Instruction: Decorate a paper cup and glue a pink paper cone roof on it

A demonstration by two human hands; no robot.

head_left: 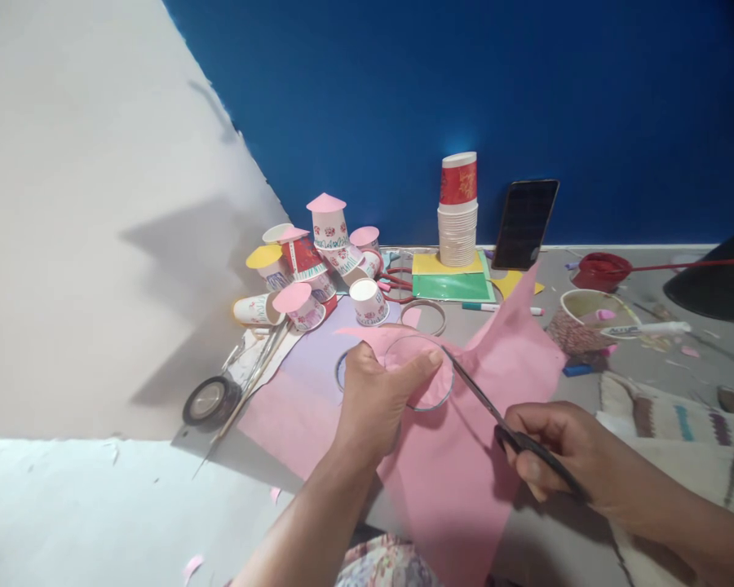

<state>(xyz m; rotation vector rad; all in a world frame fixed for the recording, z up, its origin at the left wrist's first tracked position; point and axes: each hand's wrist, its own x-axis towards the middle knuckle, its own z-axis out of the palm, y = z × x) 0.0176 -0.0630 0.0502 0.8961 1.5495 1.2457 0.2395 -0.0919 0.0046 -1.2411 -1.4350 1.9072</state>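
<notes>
A large pink paper sheet (458,456) carries a dark circle outline (433,399). My left hand (376,391) is closed on the sheet, its thumb lying across the circle and its other fingers mostly hidden behind. My right hand (550,448) grips black-handled scissors (480,395). Their blade tips meet the paper at the circle's upper right edge, and the blades look nearly together. Right of the circle, a flap of the sheet rises to a point. A round ring, maybe a tape roll (340,371), shows partly behind my left hand.
Decorated paper cups (330,228), some with pink paper tops, cluster at the back left. A stack of cups (457,236) stands on yellow and green card (453,287) beside a leaning phone (524,224). Black tape (211,399) lies left; a cup with a marker (581,322) and cloth (678,424) lie right.
</notes>
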